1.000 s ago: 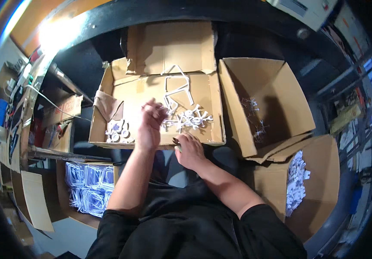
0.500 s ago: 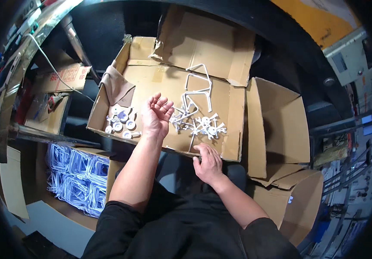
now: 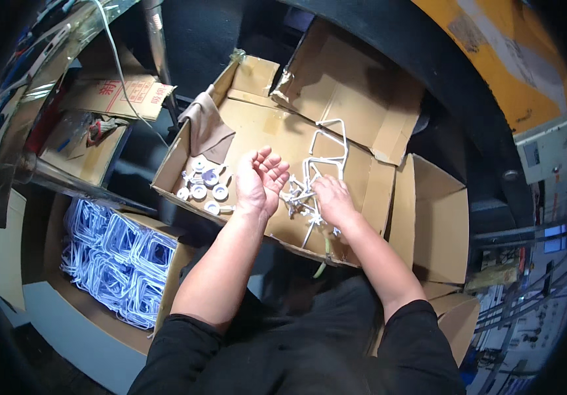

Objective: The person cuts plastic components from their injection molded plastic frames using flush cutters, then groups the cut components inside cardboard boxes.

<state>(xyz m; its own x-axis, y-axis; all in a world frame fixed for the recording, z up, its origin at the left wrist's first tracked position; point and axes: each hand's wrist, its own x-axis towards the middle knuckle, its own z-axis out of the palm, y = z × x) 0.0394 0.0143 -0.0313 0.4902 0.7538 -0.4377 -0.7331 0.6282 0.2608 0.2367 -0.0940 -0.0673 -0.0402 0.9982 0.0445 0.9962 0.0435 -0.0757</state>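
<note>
Palm up, my left hand (image 3: 262, 181) hovers over the middle of a shallow cardboard tray (image 3: 255, 125), fingers apart and loosely curled. No object shows in its palm. My right hand (image 3: 335, 199) reaches down into a pile of small white branched plastic parts (image 3: 295, 195), its fingers extended over them and its fingertips partly hidden. Just beyond it lie bent white rod frames (image 3: 344, 141). Left of my left hand are several round white plastic pieces (image 3: 198, 191) with short stems, one looking bluish inside.
A brown cloth (image 3: 211, 131) drapes over the tray's left wall. Lower left, a carton (image 3: 173, 280) holds bundled white wire frames (image 3: 122, 257). Open cardboard boxes (image 3: 438, 217) stand at the right. A metal post (image 3: 156, 46) and a cable (image 3: 120, 72) rise at the far left.
My right hand has moved from the tray's front edge up onto the white parts. My left hand keeps its palm-up pose. The whole view has shifted and turned slightly.
</note>
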